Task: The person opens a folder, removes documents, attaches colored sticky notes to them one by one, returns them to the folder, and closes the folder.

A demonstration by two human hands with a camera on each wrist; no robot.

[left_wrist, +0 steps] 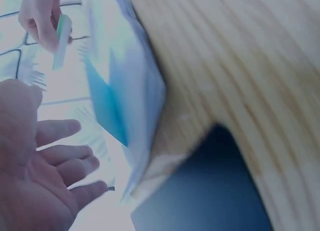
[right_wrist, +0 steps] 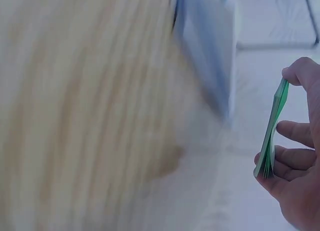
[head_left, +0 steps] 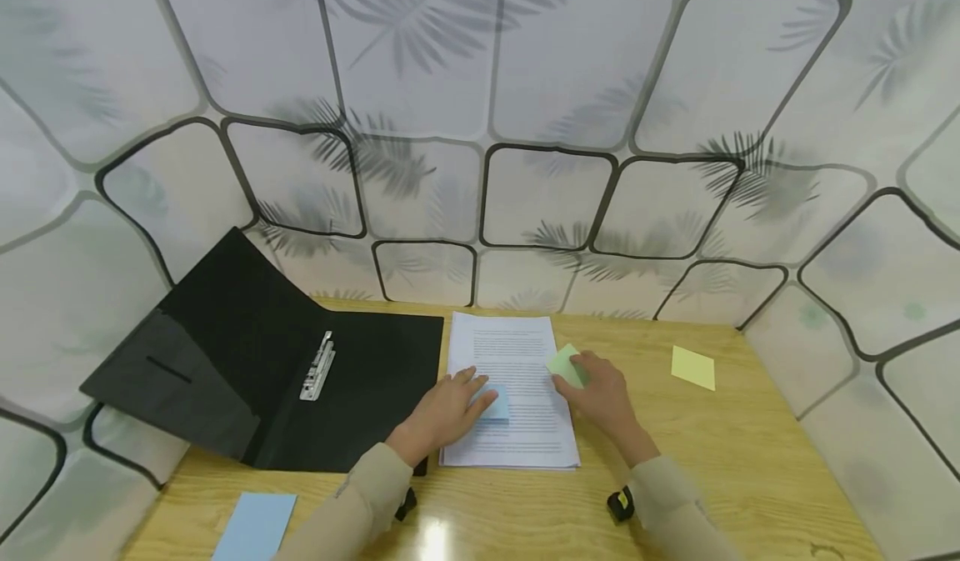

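Note:
My right hand [head_left: 602, 390] grips a pad of green sticky notes [head_left: 567, 364] by its edges, above the right side of a stack of printed paper [head_left: 517, 344]. In the right wrist view the green pad [right_wrist: 272, 131] is pinched between thumb and fingers, its sheets fanning slightly at one end. A blue sticky note pad [head_left: 497, 406] lies on the printed paper. My left hand [head_left: 446, 409] hovers just over that pad's left side, partly covering it. Its fingers are loosely spread and hold nothing in the left wrist view.
Left of the paper lies an open black folder [head_left: 382, 378] with a metal clip [head_left: 318, 368], its cover raised against the patterned curtain [head_left: 420, 186]. A light blue sheet [head_left: 255, 526] sits at the front left. A yellow sticky note pad [head_left: 693, 367] lies to the right on the wooden table [head_left: 750, 461].

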